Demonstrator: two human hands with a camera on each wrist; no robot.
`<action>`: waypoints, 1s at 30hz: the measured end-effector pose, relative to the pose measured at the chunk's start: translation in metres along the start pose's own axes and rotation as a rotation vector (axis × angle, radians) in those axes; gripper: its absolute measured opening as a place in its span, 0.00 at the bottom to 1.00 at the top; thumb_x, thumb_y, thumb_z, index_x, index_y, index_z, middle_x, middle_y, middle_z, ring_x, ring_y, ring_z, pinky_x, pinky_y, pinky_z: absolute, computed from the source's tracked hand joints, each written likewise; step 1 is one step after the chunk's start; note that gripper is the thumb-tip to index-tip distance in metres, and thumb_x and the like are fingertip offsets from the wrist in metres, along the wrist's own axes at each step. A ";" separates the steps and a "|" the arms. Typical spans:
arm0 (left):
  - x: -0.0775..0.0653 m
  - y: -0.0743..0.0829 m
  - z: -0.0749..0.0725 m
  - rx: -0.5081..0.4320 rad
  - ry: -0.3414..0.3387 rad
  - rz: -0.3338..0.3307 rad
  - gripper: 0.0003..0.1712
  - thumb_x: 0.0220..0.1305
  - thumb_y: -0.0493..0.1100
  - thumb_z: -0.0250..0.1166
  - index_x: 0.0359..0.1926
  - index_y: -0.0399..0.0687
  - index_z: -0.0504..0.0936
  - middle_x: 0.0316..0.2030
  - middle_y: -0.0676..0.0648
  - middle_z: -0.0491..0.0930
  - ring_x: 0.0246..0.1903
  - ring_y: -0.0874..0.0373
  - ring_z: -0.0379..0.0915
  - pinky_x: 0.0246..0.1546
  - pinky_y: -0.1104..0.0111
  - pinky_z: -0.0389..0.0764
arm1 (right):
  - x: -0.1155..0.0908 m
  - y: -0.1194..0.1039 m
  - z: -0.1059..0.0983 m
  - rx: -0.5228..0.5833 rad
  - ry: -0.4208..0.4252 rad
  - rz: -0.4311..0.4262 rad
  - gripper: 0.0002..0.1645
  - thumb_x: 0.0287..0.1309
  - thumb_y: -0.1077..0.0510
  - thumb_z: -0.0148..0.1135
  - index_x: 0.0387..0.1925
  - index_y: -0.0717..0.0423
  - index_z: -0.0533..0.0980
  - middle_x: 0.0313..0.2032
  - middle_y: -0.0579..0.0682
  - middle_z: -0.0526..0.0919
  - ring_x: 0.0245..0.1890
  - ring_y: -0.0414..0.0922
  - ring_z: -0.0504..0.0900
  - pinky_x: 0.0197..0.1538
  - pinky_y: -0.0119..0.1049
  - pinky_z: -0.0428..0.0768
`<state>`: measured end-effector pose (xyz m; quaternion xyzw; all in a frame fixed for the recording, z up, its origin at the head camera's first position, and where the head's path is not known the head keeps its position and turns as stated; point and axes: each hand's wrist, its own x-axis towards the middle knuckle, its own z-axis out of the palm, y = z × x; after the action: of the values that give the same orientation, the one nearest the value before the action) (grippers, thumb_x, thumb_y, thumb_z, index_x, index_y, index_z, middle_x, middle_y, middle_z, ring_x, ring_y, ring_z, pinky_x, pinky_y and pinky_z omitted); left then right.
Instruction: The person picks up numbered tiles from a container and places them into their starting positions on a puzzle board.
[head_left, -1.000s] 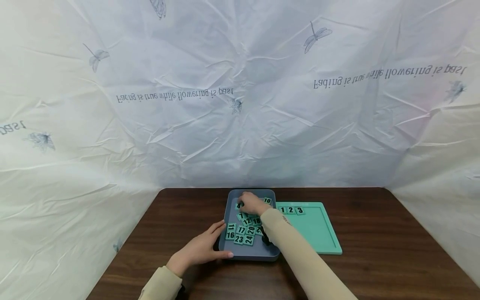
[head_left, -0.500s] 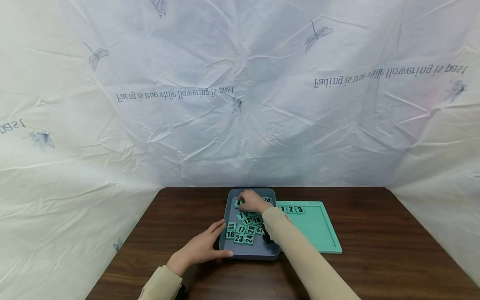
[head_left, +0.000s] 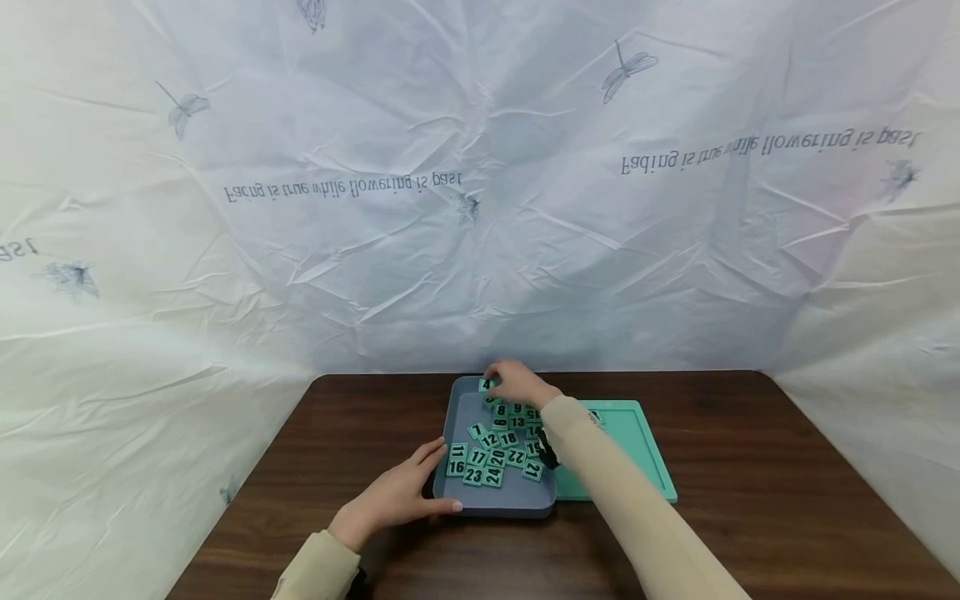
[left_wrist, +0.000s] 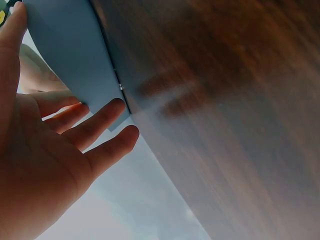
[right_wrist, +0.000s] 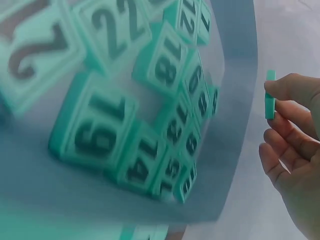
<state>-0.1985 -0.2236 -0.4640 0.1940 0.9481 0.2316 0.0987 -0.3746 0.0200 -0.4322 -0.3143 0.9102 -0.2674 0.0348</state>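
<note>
A blue-grey tray (head_left: 517,502) holds several green number tiles (head_left: 492,458) with black digits. My right hand (head_left: 517,383) is above the tray's far end, and it pinches the number 4 tile (head_left: 486,385) between thumb and fingers. In the right wrist view that tile (right_wrist: 270,95) is seen edge-on, raised clear of the others. At the tray's near left corner is my left hand (head_left: 397,497), fingers extended along the side wall and thumb at the front rim. The left wrist view shows its fingers spread against the tray's outer wall (left_wrist: 80,50).
To the right of the tray lies a green board (head_left: 633,446) with a raised rim. A tile (head_left: 596,416) shows on it behind the right sleeve, which hides much of its left part. Wrinkled printed sheeting (head_left: 480,275) hangs behind the dark wooden table (head_left: 757,500).
My right hand has lifted the number 4 tile from the tray and shifted slightly up and right. More tiles under the arm now show. My left hand stays at the tray.
</note>
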 end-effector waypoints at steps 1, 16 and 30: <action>0.000 0.000 0.000 0.000 0.001 0.001 0.58 0.60 0.74 0.63 0.79 0.45 0.56 0.78 0.45 0.50 0.65 0.41 0.69 0.56 0.44 0.76 | -0.002 0.003 -0.004 0.004 0.001 0.006 0.20 0.68 0.61 0.63 0.59 0.63 0.78 0.56 0.57 0.80 0.56 0.53 0.79 0.56 0.47 0.79; -0.001 0.000 0.001 0.001 0.015 0.026 0.59 0.59 0.75 0.63 0.79 0.44 0.56 0.78 0.43 0.50 0.67 0.42 0.67 0.56 0.45 0.75 | -0.045 0.044 -0.061 0.009 0.063 0.069 0.22 0.69 0.60 0.60 0.60 0.68 0.76 0.58 0.63 0.77 0.55 0.57 0.77 0.54 0.52 0.78; 0.001 0.001 -0.001 0.001 0.020 0.017 0.60 0.58 0.75 0.64 0.79 0.44 0.57 0.78 0.43 0.51 0.66 0.42 0.68 0.56 0.45 0.76 | -0.100 0.086 -0.105 -0.012 0.104 0.108 0.22 0.68 0.62 0.58 0.59 0.71 0.74 0.58 0.68 0.74 0.53 0.61 0.76 0.49 0.55 0.78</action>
<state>-0.1990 -0.2228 -0.4631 0.1997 0.9476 0.2337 0.0872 -0.3670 0.1844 -0.3970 -0.2509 0.9279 -0.2758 0.0001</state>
